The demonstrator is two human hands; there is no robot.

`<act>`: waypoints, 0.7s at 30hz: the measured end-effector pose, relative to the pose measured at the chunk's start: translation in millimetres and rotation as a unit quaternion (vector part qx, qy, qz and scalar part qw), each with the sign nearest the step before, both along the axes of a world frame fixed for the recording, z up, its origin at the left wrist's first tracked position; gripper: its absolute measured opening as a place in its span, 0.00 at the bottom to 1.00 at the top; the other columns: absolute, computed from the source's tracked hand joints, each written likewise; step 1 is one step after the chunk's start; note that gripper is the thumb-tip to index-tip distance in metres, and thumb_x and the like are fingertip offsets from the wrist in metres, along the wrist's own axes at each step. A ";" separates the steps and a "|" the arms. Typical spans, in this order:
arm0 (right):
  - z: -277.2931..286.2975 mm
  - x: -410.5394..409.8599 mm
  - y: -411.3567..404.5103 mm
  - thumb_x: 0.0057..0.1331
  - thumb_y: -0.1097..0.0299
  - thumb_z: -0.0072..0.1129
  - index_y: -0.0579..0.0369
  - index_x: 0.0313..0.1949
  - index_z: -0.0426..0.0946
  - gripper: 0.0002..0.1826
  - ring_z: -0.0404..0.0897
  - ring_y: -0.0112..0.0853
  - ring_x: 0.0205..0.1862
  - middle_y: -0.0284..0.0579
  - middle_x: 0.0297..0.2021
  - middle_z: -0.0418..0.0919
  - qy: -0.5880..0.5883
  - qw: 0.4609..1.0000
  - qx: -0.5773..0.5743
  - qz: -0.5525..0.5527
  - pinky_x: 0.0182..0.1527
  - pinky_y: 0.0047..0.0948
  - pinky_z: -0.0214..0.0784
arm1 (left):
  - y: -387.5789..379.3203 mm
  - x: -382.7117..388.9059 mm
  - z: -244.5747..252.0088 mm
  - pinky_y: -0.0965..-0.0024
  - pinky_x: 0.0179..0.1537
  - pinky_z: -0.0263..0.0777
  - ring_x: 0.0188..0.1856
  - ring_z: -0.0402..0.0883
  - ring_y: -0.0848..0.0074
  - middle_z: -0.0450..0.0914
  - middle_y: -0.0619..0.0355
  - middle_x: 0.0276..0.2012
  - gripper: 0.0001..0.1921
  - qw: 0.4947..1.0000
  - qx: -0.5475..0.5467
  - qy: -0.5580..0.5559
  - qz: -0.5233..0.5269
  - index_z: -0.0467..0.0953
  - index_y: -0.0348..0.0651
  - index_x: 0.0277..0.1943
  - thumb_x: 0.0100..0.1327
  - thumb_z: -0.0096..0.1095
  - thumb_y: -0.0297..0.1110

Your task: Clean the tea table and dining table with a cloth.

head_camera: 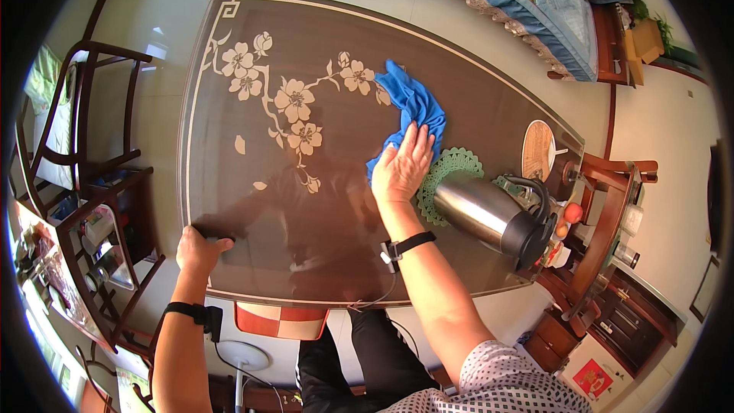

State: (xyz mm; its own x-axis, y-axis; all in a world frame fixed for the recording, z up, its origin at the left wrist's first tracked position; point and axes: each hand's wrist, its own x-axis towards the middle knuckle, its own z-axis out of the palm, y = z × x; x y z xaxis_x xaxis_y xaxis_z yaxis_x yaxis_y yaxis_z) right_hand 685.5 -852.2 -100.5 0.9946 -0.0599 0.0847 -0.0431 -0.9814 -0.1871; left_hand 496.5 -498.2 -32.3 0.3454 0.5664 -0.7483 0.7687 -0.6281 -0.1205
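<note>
A brown dining table (332, 212) with pale blossom patterns fills the middle of the view. My right hand (404, 166) lies spread on a crumpled blue cloth (416, 103), pressing it to the tabletop beside a green crocheted doily (459, 160). Its fingers rest on the cloth, which spreads ahead of them and to the left. My left hand (198, 249) rests at the near left corner of the table, thumb pointing inward along the surface; its other fingers are partly hidden by the table edge. Black straps with small devices circle both wrists.
A steel vacuum jug (484, 209) stands on the doily, near my right forearm. Beyond it are a round wooden board (538, 149) and fruit (572, 213). A checkered stool seat (281, 321) sits at the near edge. Wooden chairs (80, 155) stand left; a thin cable hangs over the edge.
</note>
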 end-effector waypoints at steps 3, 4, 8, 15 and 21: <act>6.1 -35.3 52.1 0.69 0.63 0.60 0.58 0.73 0.68 0.34 0.59 0.58 0.79 0.58 0.76 0.63 0.033 0.996 0.008 0.084 0.79 0.57 0.51 | 2.0 -2.4 4.3 0.59 0.62 0.79 0.61 0.85 0.55 0.85 0.44 0.57 0.45 1.000 0.002 0.005 0.006 0.76 0.32 0.59 0.45 0.91 0.54; 24.9 -47.8 74.2 0.68 0.63 0.60 0.58 0.72 0.69 0.34 0.60 0.57 0.78 0.58 0.75 0.66 0.101 0.986 0.049 0.122 0.78 0.58 0.53 | 4.2 -7.9 -1.1 0.59 0.62 0.79 0.61 0.85 0.55 0.85 0.44 0.57 0.45 1.000 0.000 0.009 0.003 0.76 0.32 0.59 0.45 0.91 0.54; 15.9 -145.1 108.1 0.69 0.61 0.60 0.51 0.78 0.66 0.38 0.55 0.48 0.83 0.50 0.80 0.60 0.123 0.927 0.170 0.312 0.80 0.55 0.50 | 11.5 -10.0 -9.3 0.58 0.62 0.79 0.60 0.86 0.54 0.86 0.43 0.56 0.45 1.000 -0.016 -0.019 0.006 0.78 0.30 0.58 0.45 0.92 0.53; 31.3 -102.1 32.3 0.59 0.68 0.64 0.54 0.63 0.80 0.29 0.72 0.54 0.67 0.51 0.68 0.74 0.083 0.953 0.126 0.262 0.69 0.56 0.63 | 26.1 -22.6 -10.7 0.57 0.60 0.81 0.59 0.87 0.53 0.87 0.42 0.56 0.45 0.999 -0.042 -0.014 0.031 0.79 0.31 0.57 0.43 0.93 0.55; -4.9 -44.1 -4.6 0.71 0.63 0.55 0.54 0.78 0.62 0.37 0.52 0.56 0.82 0.55 0.80 0.57 0.022 0.998 0.031 0.041 0.83 0.58 0.41 | 4.6 -5.8 0.6 0.58 0.57 0.82 0.56 0.88 0.53 0.88 0.41 0.52 0.47 0.999 0.033 0.006 0.000 0.79 0.31 0.56 0.42 0.91 0.61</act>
